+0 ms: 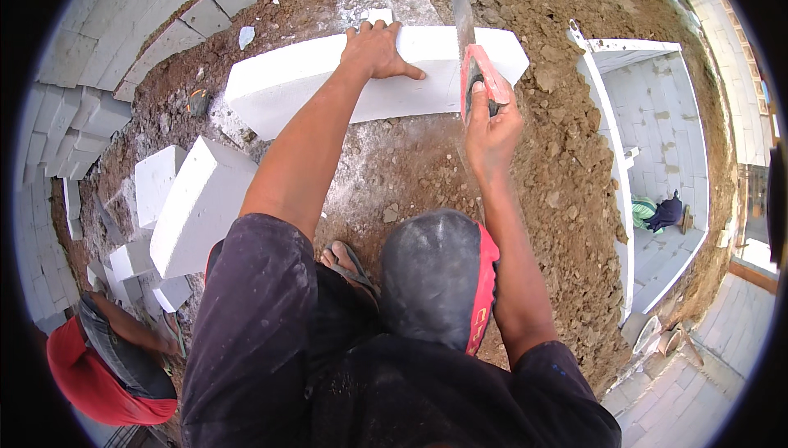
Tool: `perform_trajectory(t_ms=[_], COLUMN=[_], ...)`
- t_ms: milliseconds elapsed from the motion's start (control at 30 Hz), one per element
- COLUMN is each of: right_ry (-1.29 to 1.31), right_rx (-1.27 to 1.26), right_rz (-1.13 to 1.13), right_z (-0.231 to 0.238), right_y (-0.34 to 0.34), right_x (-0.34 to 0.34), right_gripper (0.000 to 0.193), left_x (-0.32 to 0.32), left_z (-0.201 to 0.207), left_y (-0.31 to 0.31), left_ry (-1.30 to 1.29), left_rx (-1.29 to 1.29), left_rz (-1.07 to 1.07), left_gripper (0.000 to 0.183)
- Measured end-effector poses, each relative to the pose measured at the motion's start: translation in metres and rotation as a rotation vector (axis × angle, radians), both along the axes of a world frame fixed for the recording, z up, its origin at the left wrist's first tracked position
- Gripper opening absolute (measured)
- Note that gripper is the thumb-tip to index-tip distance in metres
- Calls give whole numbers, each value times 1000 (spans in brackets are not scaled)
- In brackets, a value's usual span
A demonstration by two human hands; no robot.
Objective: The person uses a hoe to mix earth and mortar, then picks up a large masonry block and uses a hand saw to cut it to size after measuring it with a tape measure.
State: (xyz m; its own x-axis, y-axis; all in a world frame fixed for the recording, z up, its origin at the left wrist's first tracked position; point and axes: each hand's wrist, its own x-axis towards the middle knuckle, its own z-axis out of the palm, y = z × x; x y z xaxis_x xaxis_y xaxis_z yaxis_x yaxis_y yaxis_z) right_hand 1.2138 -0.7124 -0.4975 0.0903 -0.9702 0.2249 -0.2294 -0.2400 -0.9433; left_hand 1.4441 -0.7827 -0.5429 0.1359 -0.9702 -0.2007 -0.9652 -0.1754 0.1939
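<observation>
Directly beneath the left hand [376, 50] lies a block [396, 97].

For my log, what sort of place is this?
Probably a building site: churned bare soil, stacked pale blocks, and a handsaw in the right hand over a long white block.

Shirt [443, 395] black, dust-speckled; sleeves [258, 284] short, wide, faded dark, the right one flecked blue. Legwear [419, 308] charcoal, dusty over the rounded knee [435, 238], red side stripe [487, 271] with yellowish lettering [478, 329]. Sandal [359, 267] dark, strapped. Forearms [308, 152], fingers [408, 71] bare.
</observation>
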Motion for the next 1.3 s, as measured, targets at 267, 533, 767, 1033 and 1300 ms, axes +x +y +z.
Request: perform_trajectory(t_ms=[267,533,767,1033,1300], right_ry=[40,126,196,353,242], right_rx=[-174,98,218,196,379], right_rz=[-28,-45,37,35,78], right_z=[-14,4,75,61,83], right_y=[-21,31,183,9,72], right_x=[9,-28,-101,-16,-52], right_gripper=[35,34,34,54,49], left_x=[3,9,25,-1,15], left_z=[-3,-14,-18,-7,-9], left_y=[-3,-17,-26,-15,-31], left_ry=[28,23,15,-17,22], left_rx=[-17,-2,15,-11,25], left_rz=[5,-6,-4,-54,-36], left_gripper=[129,130,131,128,129])
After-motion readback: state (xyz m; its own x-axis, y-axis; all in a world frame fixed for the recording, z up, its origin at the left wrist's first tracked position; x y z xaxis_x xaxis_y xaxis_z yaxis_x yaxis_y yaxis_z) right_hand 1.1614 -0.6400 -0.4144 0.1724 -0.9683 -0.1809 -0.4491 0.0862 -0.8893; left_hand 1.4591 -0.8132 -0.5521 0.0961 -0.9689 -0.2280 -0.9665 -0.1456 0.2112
